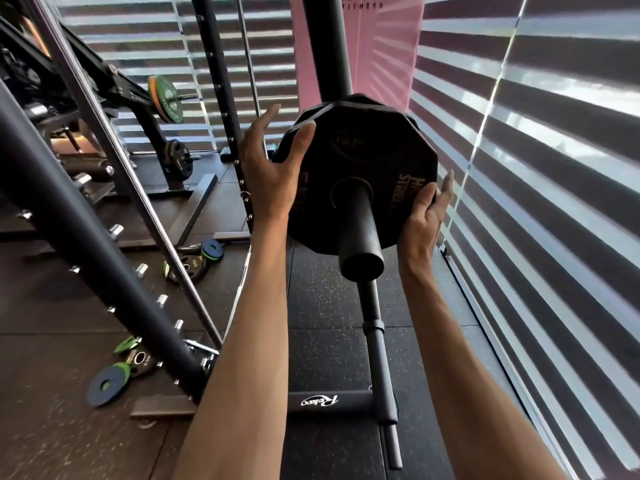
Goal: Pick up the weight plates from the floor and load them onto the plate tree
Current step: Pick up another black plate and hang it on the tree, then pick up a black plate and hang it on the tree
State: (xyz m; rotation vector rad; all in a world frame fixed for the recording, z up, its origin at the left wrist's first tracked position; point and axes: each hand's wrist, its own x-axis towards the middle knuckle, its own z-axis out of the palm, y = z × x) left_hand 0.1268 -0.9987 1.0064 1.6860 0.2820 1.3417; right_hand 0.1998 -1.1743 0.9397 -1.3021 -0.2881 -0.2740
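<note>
Dark speckled rubber floor (322, 306) underfoot, striped blinds (536, 168) running down the right side, and a big slanted black rack (69, 216) filling the left. Dead ahead stands the tree (329, 46), its black post rising in front of a pink banner (384, 57), its base bar flat on the floor near the bottom of the view. And there's the plate (363, 161), black and many-sided, with white lettering on its face. It's on the tree's upper peg (360, 237): the peg goes right through its centre hole and sticks out toward the camera. There looks to be another black plate just behind it on the same peg. Both bare arms are up on it. The left hand (273, 161) is at the plate's left edge, fingers spread and fairly straight, thumb laid on the face, not clamped round anything. The right hand (426, 209) has the right rim, thumb on the front face, fingers reaching up behind the edge, so the rim sits pinched between them. Down on the floor at the left, by the foot of the rack, small plates (105, 384) lie scattered, blue, green and black, with a few more farther back under the rack.
</note>
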